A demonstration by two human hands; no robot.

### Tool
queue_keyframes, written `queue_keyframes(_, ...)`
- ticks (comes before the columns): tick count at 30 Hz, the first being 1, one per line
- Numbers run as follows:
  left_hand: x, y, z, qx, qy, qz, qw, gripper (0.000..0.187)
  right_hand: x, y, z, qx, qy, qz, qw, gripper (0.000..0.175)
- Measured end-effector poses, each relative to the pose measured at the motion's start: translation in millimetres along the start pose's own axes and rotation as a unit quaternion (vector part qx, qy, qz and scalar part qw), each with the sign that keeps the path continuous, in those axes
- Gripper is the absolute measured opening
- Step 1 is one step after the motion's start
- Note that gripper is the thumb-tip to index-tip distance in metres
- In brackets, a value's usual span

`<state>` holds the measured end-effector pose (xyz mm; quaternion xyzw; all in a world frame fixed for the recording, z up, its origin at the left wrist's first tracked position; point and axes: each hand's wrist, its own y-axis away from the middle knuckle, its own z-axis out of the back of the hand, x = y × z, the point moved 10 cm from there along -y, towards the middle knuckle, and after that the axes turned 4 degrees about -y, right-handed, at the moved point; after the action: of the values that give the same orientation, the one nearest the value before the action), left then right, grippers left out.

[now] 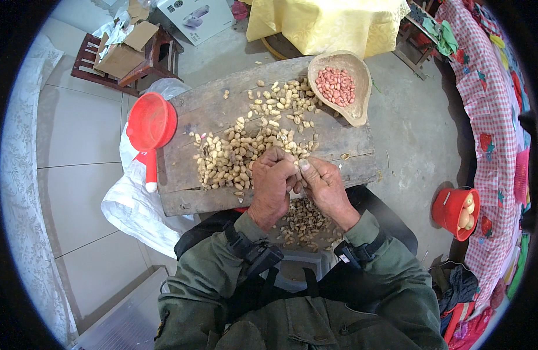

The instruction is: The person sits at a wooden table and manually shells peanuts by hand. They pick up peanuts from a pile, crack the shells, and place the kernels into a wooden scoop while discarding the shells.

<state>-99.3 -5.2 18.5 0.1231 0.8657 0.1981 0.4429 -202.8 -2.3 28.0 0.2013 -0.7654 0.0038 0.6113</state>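
My left hand (271,186) and my right hand (329,189) meet over the near edge of a worn wooden table (199,113). Pinched between their fingertips is a peanut (297,162), mostly covered by the thumbs and fingers. A heap of unshelled peanuts (234,153) spreads just beyond and left of my hands, thinning out towards the far edge. At the far right corner, a gourd-shaped scoop (360,105) holds reddish shelled peanut kernels (335,86). Below my hands, between my knees, lies a pile of broken peanut shells (305,223).
A red plastic ladle (151,120) rests at the table's left edge above a white sack (138,210). A clear plastic bin (299,267) stands between my legs. On the right floor is a red bucket (444,210) with round produce. A yellow cloth (326,26) hangs beyond the table.
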Motion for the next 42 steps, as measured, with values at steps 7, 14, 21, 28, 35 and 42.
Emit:
queue_keyframes(7, 3.6, -0.5, -4.1, 0.003, 0.011, 0.021, 1.000, 0.018, 6.4, 3.7, 3.4, -0.022, 0.026, 0.002, 0.999, 0.037)
queue_keyframes(14, 7.2, -1.1, -6.5, -0.001, 0.002, 0.021, 1.000, 0.009, -7.7, 5.6, 11.5, -0.046, -0.042, -0.030, 0.998, 0.034)
queue_keyframes(21, 5.7, -2.6, -9.7, 0.040, -0.052, 0.026, 0.997, 0.019, -30.3, 9.4, 13.1, -0.043, -0.214, -0.154, 0.964, 0.033)
queue_keyframes(28, 7.1, -2.9, -15.5, 0.091, -0.061, 0.055, 0.992, 0.014, -23.6, 5.1, 14.5, -0.017, -0.151, -0.130, 0.980, 0.034)
queue_keyframes(35, -1.1, 0.3, -18.2, 0.115, -0.129, 0.040, 0.984, 0.008, -15.1, 8.0, 9.0, -0.004, -0.198, -0.127, 0.972, 0.037)
queue_keyframes(42, -11.5, -4.8, -22.6, 0.172, -0.233, 0.001, 0.957, 0.011, -18.6, 5.7, 10.7, 0.011, -0.170, -0.120, 0.978, 0.040)
